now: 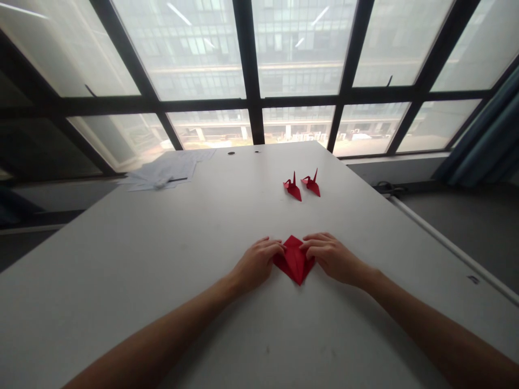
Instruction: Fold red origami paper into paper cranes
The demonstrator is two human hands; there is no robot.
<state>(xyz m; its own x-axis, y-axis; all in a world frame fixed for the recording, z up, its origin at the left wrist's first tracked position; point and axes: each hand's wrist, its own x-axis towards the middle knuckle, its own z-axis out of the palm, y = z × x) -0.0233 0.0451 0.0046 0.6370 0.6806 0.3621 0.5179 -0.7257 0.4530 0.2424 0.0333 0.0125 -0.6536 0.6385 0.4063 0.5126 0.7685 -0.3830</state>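
A red sheet of origami paper (295,262), folded into a diamond with creased flaps, lies on the white table (194,232) in front of me. From the left, my left hand (259,261) grips its edge with curled fingers. On the opposite edge, the bent fingers of my right hand (330,256) press and hold the paper. The undersides of both thumbs are hidden. Farther back stand two finished red paper cranes, a left crane (292,187) and a right crane (312,183), side by side and apart from my hands.
Loose white papers (162,170) with a dark pen (178,179) on them spread over the table's far left. A round cable hole (231,153) sits near the back edge. Beyond rise large framed windows (298,48), with a blue curtain (482,135) at right.
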